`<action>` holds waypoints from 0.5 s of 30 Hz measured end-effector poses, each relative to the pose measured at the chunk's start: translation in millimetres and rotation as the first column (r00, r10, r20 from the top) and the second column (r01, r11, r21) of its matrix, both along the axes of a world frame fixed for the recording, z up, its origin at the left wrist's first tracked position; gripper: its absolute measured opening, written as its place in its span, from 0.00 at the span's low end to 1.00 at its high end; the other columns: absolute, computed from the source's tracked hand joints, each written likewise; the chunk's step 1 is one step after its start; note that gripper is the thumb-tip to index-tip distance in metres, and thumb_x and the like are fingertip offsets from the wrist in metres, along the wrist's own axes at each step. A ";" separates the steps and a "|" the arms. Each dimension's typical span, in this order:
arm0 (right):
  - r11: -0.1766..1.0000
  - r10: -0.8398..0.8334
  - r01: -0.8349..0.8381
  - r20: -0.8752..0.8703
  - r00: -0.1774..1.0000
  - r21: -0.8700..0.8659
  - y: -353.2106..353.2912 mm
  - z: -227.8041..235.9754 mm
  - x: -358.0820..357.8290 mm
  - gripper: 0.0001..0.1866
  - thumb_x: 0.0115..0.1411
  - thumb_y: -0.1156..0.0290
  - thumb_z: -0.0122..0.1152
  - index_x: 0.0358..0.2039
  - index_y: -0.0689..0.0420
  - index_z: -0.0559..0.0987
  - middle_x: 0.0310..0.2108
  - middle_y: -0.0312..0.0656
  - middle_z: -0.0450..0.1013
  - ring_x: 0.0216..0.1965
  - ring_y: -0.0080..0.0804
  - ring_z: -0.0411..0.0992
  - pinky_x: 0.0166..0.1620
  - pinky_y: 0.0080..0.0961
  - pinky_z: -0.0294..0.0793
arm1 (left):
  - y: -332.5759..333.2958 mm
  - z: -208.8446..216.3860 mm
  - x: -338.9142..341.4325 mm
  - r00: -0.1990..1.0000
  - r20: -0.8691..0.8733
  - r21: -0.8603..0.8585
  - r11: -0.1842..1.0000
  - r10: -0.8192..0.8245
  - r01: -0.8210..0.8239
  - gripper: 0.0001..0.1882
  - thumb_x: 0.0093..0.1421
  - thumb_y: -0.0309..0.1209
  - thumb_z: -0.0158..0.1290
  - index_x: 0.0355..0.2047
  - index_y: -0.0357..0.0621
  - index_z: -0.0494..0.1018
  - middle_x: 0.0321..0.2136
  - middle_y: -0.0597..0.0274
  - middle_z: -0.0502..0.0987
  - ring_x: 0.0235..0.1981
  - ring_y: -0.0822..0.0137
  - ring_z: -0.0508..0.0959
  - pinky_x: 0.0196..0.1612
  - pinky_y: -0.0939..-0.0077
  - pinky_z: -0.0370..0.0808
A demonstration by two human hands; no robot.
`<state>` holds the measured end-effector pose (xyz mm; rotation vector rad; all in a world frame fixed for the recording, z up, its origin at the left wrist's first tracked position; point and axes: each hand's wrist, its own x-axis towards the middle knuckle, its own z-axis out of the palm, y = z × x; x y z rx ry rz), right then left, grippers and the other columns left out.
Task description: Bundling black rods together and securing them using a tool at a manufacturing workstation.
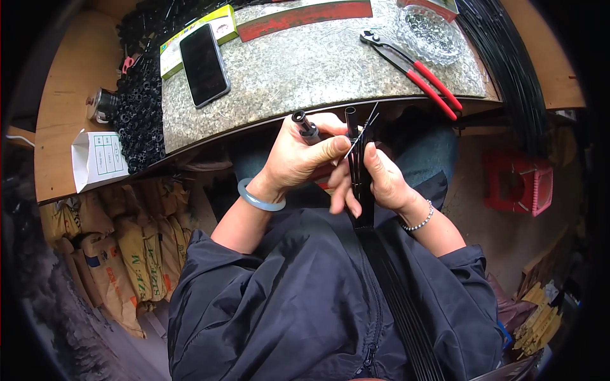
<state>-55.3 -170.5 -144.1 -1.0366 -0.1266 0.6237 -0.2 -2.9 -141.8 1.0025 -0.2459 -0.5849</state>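
Observation:
My left hand (295,155) is closed round a short black cylindrical piece (308,129), its hollow round end pointing up and away. Its thumb reaches to the thin black rods at the middle. My right hand (389,181) grips what looks like a black umbrella frame (363,209): slender ribs gathered beside an upright black tube (351,115) with an open top. A few loose rib ends (370,120) stick out at a slant above the thumbs. The long ribs (406,311) run down over my dark jacket. Fingers hide the joint where ribs and tube meet.
On the speckled worktop (273,79) lie a phone (204,65), red-handled pliers (416,76), a red strip (305,20) and a glass ashtray (429,35). Small black rings (141,117) are heaped left. Black rods (508,57) lie right. A red plastic stool (518,184) stands below.

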 end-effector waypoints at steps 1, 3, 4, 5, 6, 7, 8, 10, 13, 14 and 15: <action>1.000 0.000 0.000 0.001 1.000 0.000 -1.3 -1.5 0.1 0.38 0.63 0.37 0.27 0.28 0.64 0.68 0.13 0.48 0.70 0.10 0.29 0.67 0.18 0.18 0.67 | -0.8 1.2 1.3 0.998 0.059 0.025 1.000 0.012 -0.013 0.09 0.55 0.27 0.59 0.35 0.37 0.75 0.24 0.65 0.76 0.22 0.79 0.73 0.23 0.86 0.68; 0.998 -0.010 0.012 0.034 0.999 -0.060 -5.4 -7.9 -0.7 0.38 0.63 0.37 0.28 0.24 0.63 0.68 0.12 0.46 0.69 0.10 0.28 0.65 0.17 0.17 0.66 | 6.2 -1.8 9.7 0.997 0.076 0.045 0.999 0.005 -0.008 0.10 0.57 0.29 0.58 0.37 0.36 0.74 0.26 0.64 0.76 0.25 0.77 0.74 0.26 0.86 0.69; 0.996 -0.013 0.017 0.051 0.999 -0.090 -6.3 -9.4 -0.6 0.38 0.63 0.37 0.28 0.22 0.63 0.69 0.11 0.45 0.68 0.09 0.27 0.64 0.17 0.17 0.65 | 11.4 -3.8 14.7 0.996 0.091 0.064 0.998 -0.003 -0.003 0.11 0.58 0.30 0.56 0.39 0.36 0.73 0.28 0.63 0.77 0.28 0.76 0.75 0.29 0.85 0.71; 0.996 -0.009 0.013 0.053 0.999 -0.091 -5.6 -8.7 -0.4 0.38 0.63 0.37 0.28 0.22 0.63 0.69 0.11 0.45 0.68 0.09 0.27 0.64 0.17 0.17 0.65 | 14.3 -4.3 17.1 0.994 0.105 0.084 0.996 -0.010 0.001 0.12 0.60 0.31 0.55 0.41 0.36 0.72 0.30 0.62 0.77 0.31 0.75 0.76 0.33 0.84 0.72; 0.994 -0.032 0.037 0.046 0.998 -0.102 -3.8 -7.7 -0.6 0.38 0.63 0.37 0.29 0.21 0.62 0.68 0.11 0.44 0.67 0.09 0.26 0.63 0.17 0.17 0.65 | 12.6 3.2 17.9 0.994 0.107 0.085 0.996 -0.004 -0.005 0.12 0.60 0.31 0.55 0.41 0.36 0.72 0.30 0.62 0.77 0.31 0.75 0.76 0.33 0.84 0.72; 0.992 -0.056 0.060 0.040 0.998 -0.113 -1.9 -6.6 -1.2 0.37 0.63 0.37 0.29 0.20 0.62 0.68 0.11 0.43 0.66 0.09 0.26 0.63 0.17 0.17 0.64 | 9.1 13.6 19.3 0.993 0.050 0.037 0.994 0.104 -0.106 0.15 0.61 0.32 0.52 0.44 0.35 0.70 0.33 0.59 0.77 0.33 0.72 0.77 0.36 0.82 0.73; 0.988 -0.079 0.083 0.034 0.996 -0.127 -0.4 -5.9 -1.9 0.37 0.63 0.37 0.29 0.19 0.61 0.68 0.10 0.42 0.66 0.09 0.25 0.62 0.17 0.17 0.63 | 4.4 26.7 20.7 0.978 -0.011 -0.007 0.978 0.208 -0.209 0.17 0.63 0.34 0.49 0.47 0.35 0.68 0.37 0.55 0.76 0.36 0.70 0.77 0.38 0.80 0.74; 0.987 -0.078 0.082 0.039 0.996 -0.137 1.5 -5.5 -3.6 0.37 0.63 0.37 0.29 0.19 0.61 0.68 0.10 0.42 0.66 0.10 0.25 0.62 0.17 0.17 0.63 | -1.8 41.6 22.3 0.947 -0.076 -0.047 0.948 0.312 -0.316 0.19 0.65 0.36 0.47 0.50 0.34 0.65 0.40 0.52 0.76 0.38 0.67 0.77 0.41 0.78 0.75; 0.984 -0.074 0.082 0.056 0.996 -0.156 3.9 -3.1 -4.1 0.37 0.62 0.37 0.29 0.20 0.61 0.68 0.10 0.42 0.66 0.10 0.25 0.63 0.17 0.18 0.63 | -6.6 54.2 26.0 0.997 0.034 -0.041 0.997 0.067 -0.065 0.23 0.66 0.37 0.44 0.55 0.35 0.60 0.43 0.51 0.74 0.45 0.67 0.75 0.49 0.75 0.73; 0.983 -0.089 0.096 0.055 0.995 -0.157 4.3 -2.3 -5.0 0.37 0.62 0.37 0.29 0.20 0.61 0.68 0.10 0.42 0.66 0.10 0.25 0.63 0.17 0.18 0.63 | -6.4 53.5 27.2 0.997 0.038 -0.043 0.997 0.072 -0.071 0.23 0.66 0.37 0.44 0.55 0.35 0.60 0.43 0.51 0.74 0.45 0.67 0.75 0.49 0.75 0.73; 0.981 -0.104 0.112 0.052 0.993 -0.158 4.6 -1.6 -5.6 0.37 0.62 0.37 0.29 0.20 0.61 0.68 0.10 0.42 0.66 0.10 0.25 0.63 0.17 0.18 0.63 | -6.1 50.9 28.6 1.000 0.012 -0.057 0.998 0.028 -0.028 0.21 0.66 0.36 0.45 0.54 0.35 0.61 0.43 0.52 0.75 0.44 0.67 0.76 0.48 0.76 0.72</action>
